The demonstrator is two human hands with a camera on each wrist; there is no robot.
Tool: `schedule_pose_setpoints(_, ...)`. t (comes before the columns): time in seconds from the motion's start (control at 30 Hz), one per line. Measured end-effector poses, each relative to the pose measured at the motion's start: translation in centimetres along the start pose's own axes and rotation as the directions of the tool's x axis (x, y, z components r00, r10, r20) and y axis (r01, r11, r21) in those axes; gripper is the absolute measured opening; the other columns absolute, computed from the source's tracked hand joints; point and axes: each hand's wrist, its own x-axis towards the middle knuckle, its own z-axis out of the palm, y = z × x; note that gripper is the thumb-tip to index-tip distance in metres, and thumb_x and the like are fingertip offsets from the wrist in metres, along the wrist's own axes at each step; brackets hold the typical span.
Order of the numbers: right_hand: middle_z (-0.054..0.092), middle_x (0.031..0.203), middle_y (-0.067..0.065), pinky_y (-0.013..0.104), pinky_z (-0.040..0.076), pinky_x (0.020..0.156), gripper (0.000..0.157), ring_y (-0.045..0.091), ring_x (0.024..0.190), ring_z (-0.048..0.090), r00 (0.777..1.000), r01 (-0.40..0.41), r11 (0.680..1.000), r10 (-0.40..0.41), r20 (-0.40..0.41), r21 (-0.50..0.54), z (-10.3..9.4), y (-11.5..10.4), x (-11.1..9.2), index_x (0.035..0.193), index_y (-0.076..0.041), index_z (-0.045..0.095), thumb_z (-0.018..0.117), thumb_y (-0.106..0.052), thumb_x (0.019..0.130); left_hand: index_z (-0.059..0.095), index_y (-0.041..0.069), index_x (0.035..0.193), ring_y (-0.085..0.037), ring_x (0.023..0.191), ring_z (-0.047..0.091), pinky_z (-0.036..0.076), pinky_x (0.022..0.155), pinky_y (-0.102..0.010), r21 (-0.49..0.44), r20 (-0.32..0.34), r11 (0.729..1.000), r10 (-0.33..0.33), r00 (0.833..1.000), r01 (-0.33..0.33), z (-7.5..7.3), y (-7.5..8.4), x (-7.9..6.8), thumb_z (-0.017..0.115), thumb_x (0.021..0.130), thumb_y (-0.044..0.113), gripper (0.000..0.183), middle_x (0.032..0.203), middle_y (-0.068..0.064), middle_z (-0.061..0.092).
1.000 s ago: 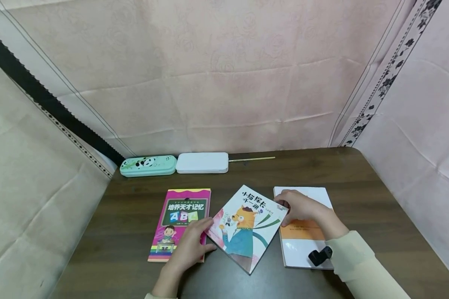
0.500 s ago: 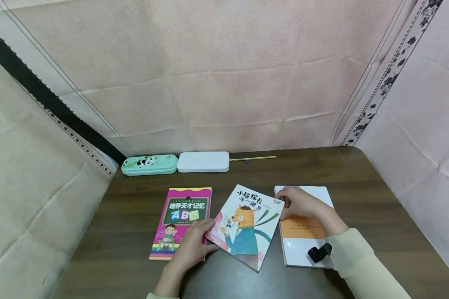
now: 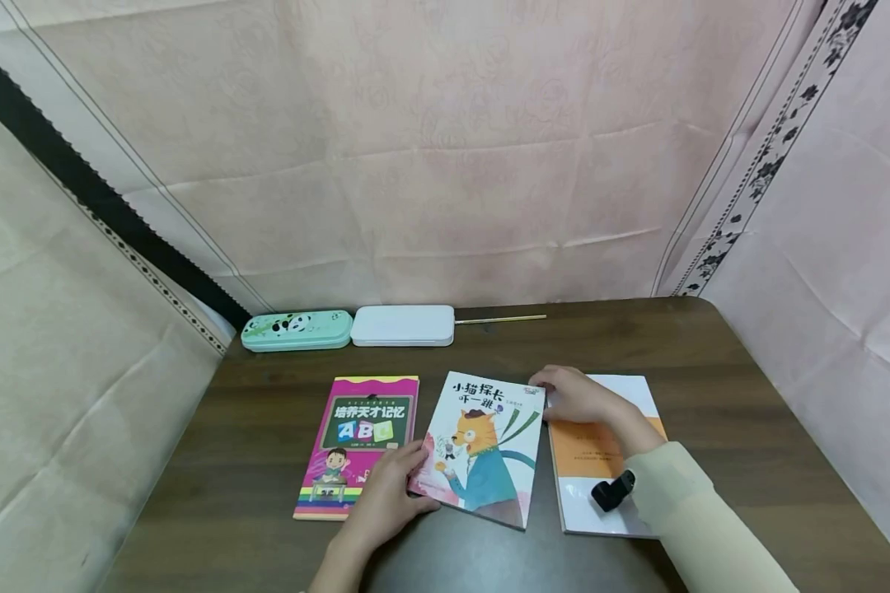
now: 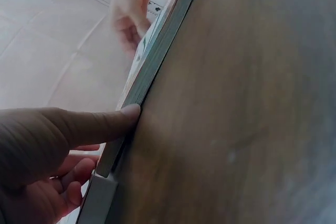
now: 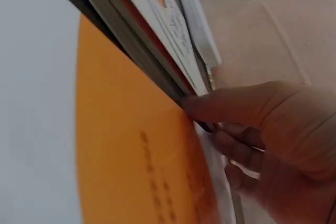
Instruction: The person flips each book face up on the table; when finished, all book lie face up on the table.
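Note:
Between my hands lies a white picture book (image 3: 482,461) with a cat in a blue coat on its cover, tilted slightly on the table. My left hand (image 3: 389,498) grips its lower left corner. In the left wrist view, the thumb lies along the page edge and the fingers curl at the adjoining side. At the upper right corner, my right hand (image 3: 574,395) holds the book between thumb and fingers. That hand reaches over a white and orange book (image 3: 586,453). A pink book (image 3: 334,445) with a green panel lies at the left, partly covered by my left hand.
Along the table's back edge stand a mint pencil case (image 3: 297,331) with a panda print and a white case (image 3: 403,326). A thin stick (image 3: 500,319) lies right of them. Cloth (image 3: 445,165) hangs behind and at both sides of the table (image 3: 623,338).
The picture book has turned counterclockwise and now sits straighter, its right side shifted left. My right hand has moved left with its corner; my left hand has stayed almost in place.

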Motion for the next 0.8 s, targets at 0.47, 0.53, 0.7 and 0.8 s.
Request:
schedule_pose_setpoints(0.47, 0.053, 0.14, 0.018, 0.063, 0.037, 0.109, 0.049, 0.039, 0.131, 0.046, 1.0, 0.029, 0.997, -0.03, -0.006, -0.069, 1.3, -0.3, 2.0, 0.141, -0.006, 0.059, 0.071, -0.008, 0.093, 0.067, 0.005, 0.132, -0.023, 0.109, 0.049, 0.051, 0.094, -0.044, 0.126, -0.093, 0.989, -0.066, 0.993, 0.078, 1.8, 1.0, -0.2, 0.095, 0.064, 0.045, 0.085, 0.122, -0.006, 0.055)
schedule_pose_setpoints(0.53, 0.053, 0.14, 0.017, 0.063, 0.037, 0.109, 0.049, 0.039, 0.131, 0.046, 0.999, 0.032, 0.997, -0.032, -0.008, -0.068, 1.2, -0.3, 2.1, 0.141, -0.007, 0.058, 0.07, -0.007, 0.094, 0.068, 0.006, 0.131, -0.021, 0.106, 0.048, 0.051, 0.091, -0.043, 0.136, -0.107, 0.987, -0.068, 0.992, 0.082, 2.0, 1.2, -0.3, 0.095, 0.062, 0.048, 0.085, 0.119, -0.005, 0.055)
schedule_pose_setpoints(0.7, 0.051, 0.142, 0.018, 0.066, 0.032, 0.111, 0.051, 0.04, 0.133, 0.044, 0.999, 0.035, 0.997, -0.035, -0.003, -0.066, 1.2, -0.4, 2.2, 0.144, -0.007, 0.056, 0.066, -0.005, 0.095, 0.071, 0.01, 0.126, -0.02, 0.102, 0.047, 0.048, 0.086, -0.041, 0.141, -0.13, 0.985, -0.078, 0.988, 0.097, 2.1, 1.4, -0.1, 0.096, 0.059, 0.049, 0.082, 0.113, -0.002, 0.053)
schedule_pose_setpoints(0.8, 0.051, 0.143, 0.018, 0.066, 0.031, 0.112, 0.051, 0.04, 0.134, 0.044, 1.0, 0.03, 0.998, -0.03, -0.002, -0.063, 1.2, -0.3, 2.2, 0.145, -0.008, 0.055, 0.067, -0.007, 0.095, 0.07, 0.01, 0.126, -0.02, 0.101, 0.046, 0.047, 0.085, -0.04, 0.134, -0.13, 0.987, -0.074, 0.989, 0.091, 2.1, 1.4, -0.1, 0.097, 0.058, 0.049, 0.083, 0.111, -0.001, 0.052)
